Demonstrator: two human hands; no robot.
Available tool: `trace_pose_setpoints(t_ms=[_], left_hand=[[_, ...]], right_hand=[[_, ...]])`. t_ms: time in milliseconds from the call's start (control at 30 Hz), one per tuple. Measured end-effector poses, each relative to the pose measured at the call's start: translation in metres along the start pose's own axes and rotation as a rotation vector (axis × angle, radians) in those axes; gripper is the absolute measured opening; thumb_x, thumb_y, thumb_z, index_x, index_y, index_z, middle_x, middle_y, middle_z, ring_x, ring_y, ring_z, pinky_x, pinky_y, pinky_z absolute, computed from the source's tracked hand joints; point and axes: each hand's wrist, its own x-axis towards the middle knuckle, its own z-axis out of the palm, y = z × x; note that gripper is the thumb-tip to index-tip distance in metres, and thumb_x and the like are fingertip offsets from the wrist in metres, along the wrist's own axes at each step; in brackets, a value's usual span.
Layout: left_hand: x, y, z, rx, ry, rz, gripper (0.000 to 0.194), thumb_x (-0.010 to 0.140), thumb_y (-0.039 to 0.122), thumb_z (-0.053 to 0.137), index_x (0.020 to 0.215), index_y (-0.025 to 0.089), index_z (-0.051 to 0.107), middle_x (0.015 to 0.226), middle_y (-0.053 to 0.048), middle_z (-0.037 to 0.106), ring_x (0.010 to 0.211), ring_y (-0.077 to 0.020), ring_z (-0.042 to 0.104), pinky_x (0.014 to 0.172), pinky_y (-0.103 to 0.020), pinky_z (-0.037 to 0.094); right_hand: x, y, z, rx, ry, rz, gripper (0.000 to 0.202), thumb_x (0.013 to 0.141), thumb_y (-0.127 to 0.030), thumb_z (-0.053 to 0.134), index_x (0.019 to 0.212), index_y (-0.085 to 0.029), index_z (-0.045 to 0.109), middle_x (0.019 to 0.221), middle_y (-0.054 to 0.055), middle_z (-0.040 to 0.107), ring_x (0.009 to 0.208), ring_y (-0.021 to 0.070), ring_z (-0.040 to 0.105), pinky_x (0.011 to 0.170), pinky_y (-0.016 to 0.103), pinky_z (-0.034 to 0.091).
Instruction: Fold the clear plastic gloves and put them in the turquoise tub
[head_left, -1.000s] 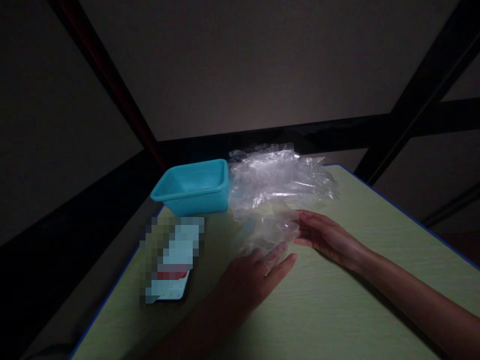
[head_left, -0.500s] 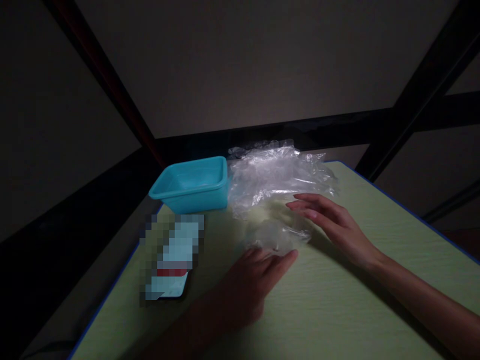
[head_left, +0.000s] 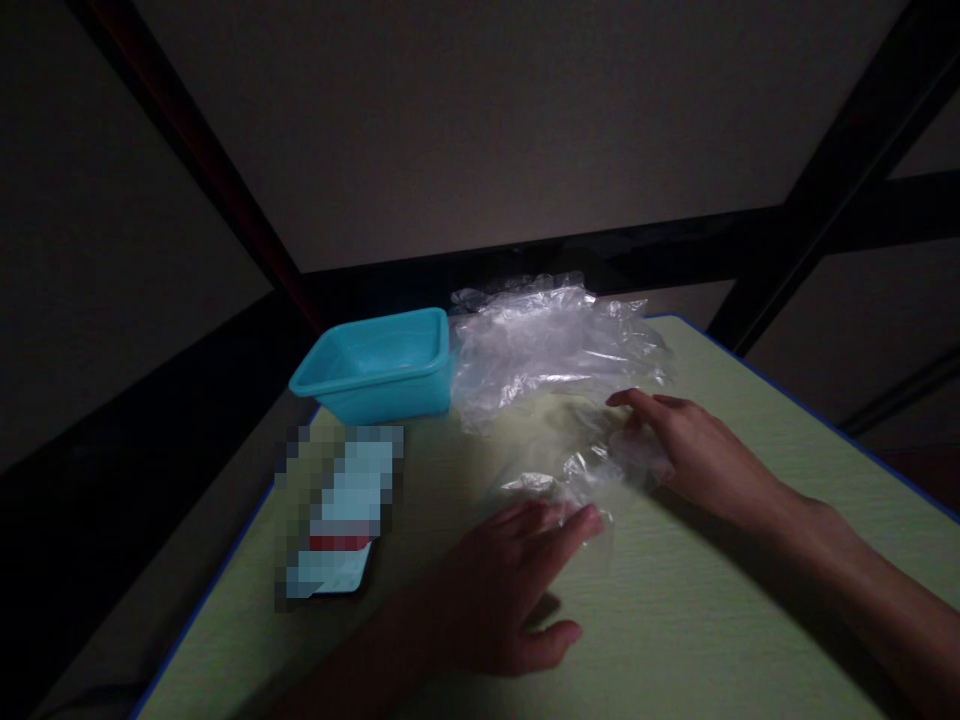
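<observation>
A crumpled clear plastic bag (head_left: 559,465) lies between my hands on the pale green table. My left hand (head_left: 517,590) rests at its near edge, palm down, with thumb and fingers apart and the fingertips touching the film. On the far right side, my right hand (head_left: 694,450) has its fingers curled around the bag's edge, and the film stretches up to it. Its thumb is largely hidden. Just beyond is a heap of clear plastic bags (head_left: 555,345), wrinkled and shiny.
A turquoise plastic basin (head_left: 382,380) stands at the back left, beside the heap. In front of it lies a flat phone-like object (head_left: 349,520), mostly pixelated. The table (head_left: 750,620) has a blue edge, with a wall (head_left: 525,130) behind it.
My right hand has come down and taken the bag's edge, spreading the film toward the right. My left hand's thumb has moved out from the fingers.
</observation>
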Motion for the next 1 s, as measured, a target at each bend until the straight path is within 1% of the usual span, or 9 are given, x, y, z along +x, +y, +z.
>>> trace_pose_setpoints(t_ms=[233,367,433,500,600,700,767,867,1000], left_hand=[[0.002,0.003,0.0,-0.046,-0.195,-0.012,0.077,0.078,0.032,0.057,0.142,0.015,0.02,0.138,-0.012,0.044,0.132,-0.0264,0.031,0.111,-0.043,0.018],[0.001,0.007,0.0,-0.057,-0.218,-0.003,0.073,0.079,0.031,0.055,0.142,0.018,0.022,0.136,-0.011,0.047,0.132,-0.0261,0.031,0.111,-0.047,0.011],[0.0,0.009,-0.001,-0.077,-0.218,0.024,0.07,0.078,0.028,0.054,0.141,0.019,0.025,0.135,-0.01,0.049,0.131,-0.0253,0.034,0.111,-0.046,0.012],[-0.001,0.01,-0.002,-0.099,-0.173,0.077,0.064,0.078,0.024,0.052,0.139,0.02,0.029,0.13,-0.008,0.054,0.127,-0.0238,0.04,0.112,-0.045,0.013],[-0.002,0.009,-0.002,-0.07,0.029,0.118,0.052,0.079,0.017,0.047,0.13,0.018,0.039,0.117,-0.009,0.063,0.114,-0.02,0.054,0.11,-0.04,0.021],[-0.002,0.002,0.0,0.074,0.266,-0.005,0.039,0.082,0.011,0.042,0.12,0.017,0.045,0.107,-0.008,0.066,0.102,-0.0166,0.06,0.104,-0.036,0.034],[-0.003,-0.007,0.004,0.186,0.333,-0.095,0.034,0.084,0.012,0.041,0.118,0.016,0.047,0.11,-0.01,0.064,0.105,-0.018,0.058,0.102,-0.037,0.037],[-0.003,-0.018,0.009,0.283,0.275,-0.17,0.036,0.085,0.016,0.044,0.121,0.012,0.045,0.125,-0.015,0.056,0.119,-0.0224,0.049,0.104,-0.042,0.036],[-0.002,-0.021,0.011,0.275,0.051,-0.297,0.061,0.083,0.032,0.052,0.135,0.008,0.029,0.142,-0.02,0.034,0.134,-0.0273,0.028,0.107,-0.05,0.027]], right_hand=[[0.0,0.01,-0.014,0.072,0.271,0.124,0.043,0.057,-0.004,0.041,0.094,-0.02,0.057,0.09,0.009,0.069,0.083,0.0286,0.063,0.072,0.046,0.048],[-0.001,-0.001,-0.023,0.201,0.362,0.123,0.031,0.066,-0.007,0.042,0.086,-0.022,0.059,0.093,0.008,0.068,0.086,0.0265,0.063,0.069,0.04,0.049],[-0.001,-0.007,-0.024,0.319,0.293,0.091,0.023,0.074,-0.013,0.043,0.086,-0.023,0.06,0.089,0.006,0.069,0.084,0.0246,0.064,0.066,0.036,0.05],[-0.001,-0.013,-0.023,0.442,0.139,0.028,0.018,0.082,-0.02,0.044,0.087,-0.022,0.061,0.083,0.005,0.069,0.079,0.0214,0.065,0.063,0.033,0.05],[-0.001,-0.017,-0.015,0.56,-0.091,-0.073,0.021,0.088,-0.026,0.042,0.087,-0.019,0.062,0.077,0.003,0.067,0.071,0.0162,0.063,0.062,0.028,0.049],[-0.001,-0.02,-0.005,0.58,-0.209,-0.138,0.021,0.089,-0.024,0.043,0.084,-0.016,0.062,0.078,0.003,0.066,0.071,0.0142,0.062,0.063,0.026,0.049],[-0.002,-0.022,0.003,0.549,-0.252,-0.207,0.021,0.089,-0.019,0.043,0.089,-0.015,0.064,0.085,0.006,0.067,0.078,0.0149,0.063,0.069,0.027,0.05],[-0.004,-0.029,0.013,0.454,-0.317,-0.34,0.027,0.089,-0.015,0.043,0.11,-0.013,0.06,0.112,0.011,0.063,0.104,0.0182,0.058,0.089,0.033,0.047],[-0.011,-0.039,0.023,0.333,-0.418,-0.404,0.047,0.09,-0.025,0.045,0.135,-0.009,0.039,0.141,0.016,0.039,0.131,0.0211,0.034,0.106,0.039,0.032]])
